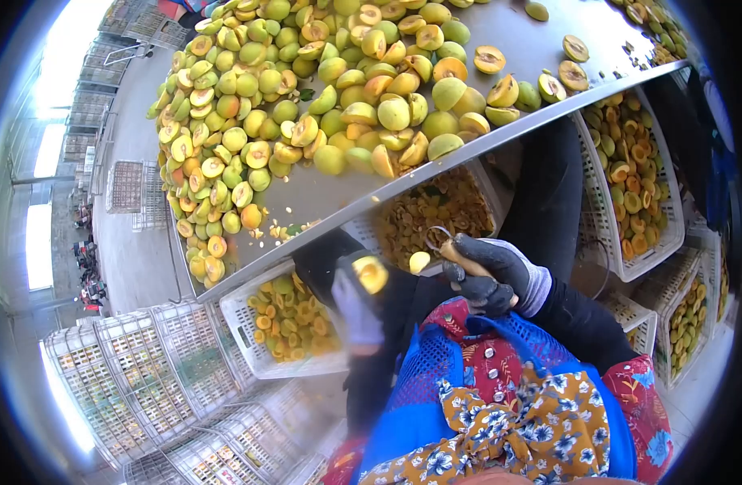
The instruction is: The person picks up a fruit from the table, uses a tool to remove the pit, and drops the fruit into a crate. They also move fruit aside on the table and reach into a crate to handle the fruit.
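Note:
My left hand (357,309), in a light purple glove smeared by motion, is over the white crate beside my knee. A halved apricot (370,275), its cut yellow face showing, is at its fingers. In front of my blue apron, my right hand (492,275), in a black-and-lilac glove, is wrapped round the wooden handle of a pitting tool (466,260). The tool's metal loop points up and left. A smaller yellow fruit piece (419,262) shows just below the loop, against my dark trousers.
A metal table (306,190) heaped with halved apricots (346,81) slopes across the top. Beneath its edge are a crate of fruit scraps (435,214) and a white crate (253,343) of halves. More filled crates (629,178) stand right; wire-mesh crates (156,356) stand lower left.

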Tool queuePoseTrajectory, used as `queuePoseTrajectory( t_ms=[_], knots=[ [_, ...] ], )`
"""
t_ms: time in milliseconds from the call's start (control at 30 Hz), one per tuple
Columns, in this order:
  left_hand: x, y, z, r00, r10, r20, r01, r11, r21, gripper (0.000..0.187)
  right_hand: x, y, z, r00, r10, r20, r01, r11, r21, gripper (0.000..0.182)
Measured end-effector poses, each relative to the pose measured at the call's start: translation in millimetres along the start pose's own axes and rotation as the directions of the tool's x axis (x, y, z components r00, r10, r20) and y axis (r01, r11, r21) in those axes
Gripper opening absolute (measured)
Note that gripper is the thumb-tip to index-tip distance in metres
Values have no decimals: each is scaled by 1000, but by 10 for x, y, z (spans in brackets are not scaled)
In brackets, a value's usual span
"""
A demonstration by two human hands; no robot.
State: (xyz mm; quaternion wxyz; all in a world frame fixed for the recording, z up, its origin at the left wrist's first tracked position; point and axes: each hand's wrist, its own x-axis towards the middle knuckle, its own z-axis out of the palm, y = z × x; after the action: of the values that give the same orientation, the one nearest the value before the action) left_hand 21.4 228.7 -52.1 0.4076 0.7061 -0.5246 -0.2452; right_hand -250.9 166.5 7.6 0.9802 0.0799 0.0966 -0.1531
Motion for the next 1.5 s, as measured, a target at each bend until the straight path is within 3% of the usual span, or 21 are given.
queuePoseTrajectory(
  t_ms=[67, 100, 200, 267, 333, 400, 500, 533, 600, 633, 733, 833, 967, 1000, 1067, 1100, 1133, 1233, 1333, 1433, 1500],
  knots=[
    [103, -105, -349, 946, -245, -211, 286, 939, 190, 39, 22, -88, -33, 959, -150, -242, 75, 952, -296, 43],
    [151, 132, -533, 971, -104, -217, 224, 724, 653, 46, 35, -88, -58, 909, -247, -336, 83, 897, -435, 44],
    [549, 286, -584, 977, 101, -186, 86, 614, 784, 48, 82, -97, 1, 867, -303, -395, 28, 821, -570, 44],
    [1000, 601, -329, 996, 19, -87, 41, 767, 640, 52, 98, -108, 6, 886, -342, -312, 18, 699, -715, 45],
    [1441, 652, 28, 996, 77, 54, -92, 689, 719, 60, 118, -61, 62, 863, -457, -216, 74, 536, -841, 44],
    [1862, 508, 291, 975, -62, 214, -108, 705, 701, 65, 107, -60, 103, 851, -484, -204, 60, 475, -878, 44],
    [2000, 452, 290, 954, -11, 300, -164, 816, 554, 65, 14, -136, 143, 852, -401, -338, -55, 573, -818, 43],
    [1946, 426, 243, 960, 109, 257, -223, 855, 469, 63, 6, -126, 196, 820, -422, -387, -89, 574, -814, 43],
    [1693, 527, 93, 920, -102, 378, 159, 979, -124, 68, 81, -97, 97, 788, -580, -205, -3, 330, -944, 38],
    [1534, 620, 20, 866, -166, 473, 374, 841, -391, 71, 107, -79, 56, 766, -635, -104, 27, 194, -981, 36],
    [1118, 546, 11, 800, -83, 594, 500, 640, -583, 86, 202, -59, 135, 723, -672, 160, 0, -232, -973, 29],
    [802, 557, 125, 820, -95, 564, 524, 520, -674, 75, 245, -3, 271, 731, -668, 137, -193, -396, -898, 28],
    [582, 825, 321, 807, -93, 584, 574, 358, -736, 66, 264, 47, 340, 722, -660, 209, -219, -504, -835, 30],
    [539, 828, 336, 810, -102, 577, 557, 439, -705, 58, 272, 65, 335, 727, -657, 200, -233, -509, -828, 31],
    [440, 950, 339, 916, 106, 386, 114, 854, -507, 55, 287, 97, 306, 735, -653, 183, -261, -521, -812, 31],
    [403, 1001, 358, 913, 249, 324, -141, 936, -324, 54, 295, 117, 285, 733, -652, 196, -271, -544, -794, 32],
    [377, 971, 423, 955, 148, 258, -34, 917, -398, 40, 302, 138, 261, 731, -649, 209, -281, -566, -775, 32],
    [366, 903, 344, 948, 38, 317, 46, 967, -252, 27, 297, 160, 252, 756, -619, 214, -299, -617, -728, 32],
    [382, 918, 310, 941, 96, 323, -21, 973, -228, 21, 275, 153, 234, 794, -580, 180, -283, -615, -736, 32],
    [409, 939, 320, 916, 287, 281, -275, 958, -82, 31, 272, 149, 214, 809, -564, 165, -256, -591, -765, 32],
    [386, 882, 365, 939, 171, 297, -128, 979, -158, 31, 256, 167, 199, 812, -565, 145, -247, -559, -792, 32]
  ],
)
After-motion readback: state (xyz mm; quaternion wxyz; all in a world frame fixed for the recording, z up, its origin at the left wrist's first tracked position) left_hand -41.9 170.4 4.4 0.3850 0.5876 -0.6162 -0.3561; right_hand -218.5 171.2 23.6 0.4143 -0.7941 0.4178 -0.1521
